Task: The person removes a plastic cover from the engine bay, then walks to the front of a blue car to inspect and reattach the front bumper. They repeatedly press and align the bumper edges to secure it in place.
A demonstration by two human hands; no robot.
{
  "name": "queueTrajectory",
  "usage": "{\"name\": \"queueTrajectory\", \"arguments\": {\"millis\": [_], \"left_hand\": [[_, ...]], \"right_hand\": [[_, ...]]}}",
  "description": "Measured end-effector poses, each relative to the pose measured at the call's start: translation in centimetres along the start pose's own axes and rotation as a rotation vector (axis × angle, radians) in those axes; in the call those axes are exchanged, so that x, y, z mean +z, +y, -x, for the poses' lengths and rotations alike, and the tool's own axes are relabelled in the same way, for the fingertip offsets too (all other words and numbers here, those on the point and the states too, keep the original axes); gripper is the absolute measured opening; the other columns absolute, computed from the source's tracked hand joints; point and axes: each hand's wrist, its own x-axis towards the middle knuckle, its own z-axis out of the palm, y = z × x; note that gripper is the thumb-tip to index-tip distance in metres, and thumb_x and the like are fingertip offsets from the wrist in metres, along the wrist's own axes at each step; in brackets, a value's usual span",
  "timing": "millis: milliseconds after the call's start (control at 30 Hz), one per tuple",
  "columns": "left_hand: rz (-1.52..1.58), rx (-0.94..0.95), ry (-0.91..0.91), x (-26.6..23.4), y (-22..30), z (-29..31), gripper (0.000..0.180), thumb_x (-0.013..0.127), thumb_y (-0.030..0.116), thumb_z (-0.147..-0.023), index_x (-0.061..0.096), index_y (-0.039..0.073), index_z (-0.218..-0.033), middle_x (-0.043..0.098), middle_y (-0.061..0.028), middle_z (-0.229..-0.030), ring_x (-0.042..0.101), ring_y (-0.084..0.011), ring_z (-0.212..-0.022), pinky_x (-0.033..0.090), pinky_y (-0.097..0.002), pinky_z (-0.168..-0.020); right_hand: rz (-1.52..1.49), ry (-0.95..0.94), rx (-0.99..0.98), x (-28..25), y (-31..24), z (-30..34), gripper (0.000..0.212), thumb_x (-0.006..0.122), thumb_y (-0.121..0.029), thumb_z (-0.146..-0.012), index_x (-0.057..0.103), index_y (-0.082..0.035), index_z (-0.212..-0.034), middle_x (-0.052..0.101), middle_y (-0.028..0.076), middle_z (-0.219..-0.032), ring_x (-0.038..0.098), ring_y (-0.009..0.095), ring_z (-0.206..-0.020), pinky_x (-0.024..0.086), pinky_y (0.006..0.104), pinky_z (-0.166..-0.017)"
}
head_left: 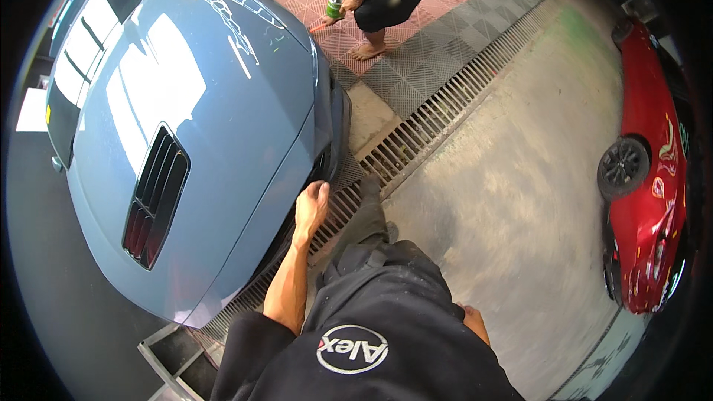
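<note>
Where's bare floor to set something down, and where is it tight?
Largest: grey concrete, between the drain grate and the red car. Smaller: dark floor tiles, between the grate and the bending co-worker. Tight: around the left hand, close against the blue-grey car, and beside the co-worker.

A bare left forearm extends to mid-frame, its bare left hand loosely curled; the bare right hand, partly hidden, hangs lower-right of centre.

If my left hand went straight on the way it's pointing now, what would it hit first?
Your left hand would probably meet the glossy blue-grey car first, at its front end, though depth is unclear and it might pass above.
</note>
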Motion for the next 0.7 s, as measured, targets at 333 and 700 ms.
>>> {"name": "queueTrajectory", "arguments": {"millis": [333,700], "left_hand": [[0.923,-0.319,0.291,10.6,6.4,-24.9,0.043,0.060,0.042,-0.107,0.071,0.001,-0.110,0.074,-0.0060,-0.092,0.068,-0.0120,-0.072,0.052,-0.0262,-0.063],[1.264,-0.598,0.681,12.3,12.2,-42.2,0.037,0.060,0.042,-0.107,0.064,0.007,-0.116,0.073,-0.0068,-0.096,0.069,-0.0157,-0.068,0.052,-0.0274,-0.055]], "right_hand": [[-0.024,0.190,-0.299,-12.6,-27.4,-12.8,0.050,0.059,-0.040,-0.105,0.067,0.005,-0.124,0.074,0.020,-0.113,0.070,0.029,-0.106,0.050,0.0392,-0.098],[0.523,0.156,-0.449,-26.1,-56.3,-19.5,0.051,0.064,-0.037,-0.103,0.066,0.006,-0.129,0.072,0.025,-0.123,0.069,0.035,-0.118,0.053,0.0430,-0.101]]}}
